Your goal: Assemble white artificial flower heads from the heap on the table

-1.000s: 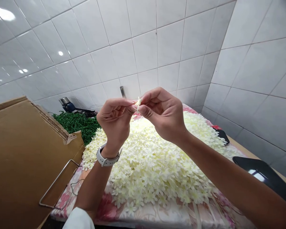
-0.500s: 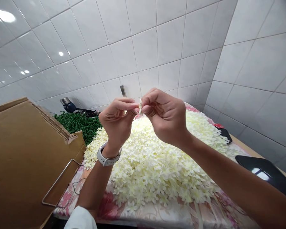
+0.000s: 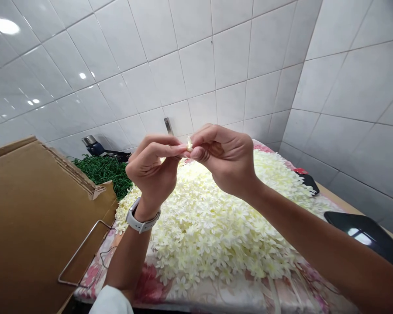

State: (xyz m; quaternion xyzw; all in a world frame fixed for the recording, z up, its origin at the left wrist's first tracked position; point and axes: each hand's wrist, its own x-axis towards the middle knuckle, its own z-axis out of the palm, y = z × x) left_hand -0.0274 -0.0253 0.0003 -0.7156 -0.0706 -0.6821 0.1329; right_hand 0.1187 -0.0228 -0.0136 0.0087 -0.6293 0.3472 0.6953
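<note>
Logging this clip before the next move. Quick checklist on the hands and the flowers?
1. Small cream flower piece pinched in the fingers of the right hand: ok.
2. Left hand fingertips on that piece: cannot tell, the fingers overlap it.
3. Both hands raised above the pile of cream artificial flowers, not touching it: ok.
4. White watch on the left wrist, off the pile: ok.
5. Pile contained on the floral cloth: ok.
6. Cardboard sheet and green strands apart from the pile: cannot tell, their edges sit very close to it.
</note>
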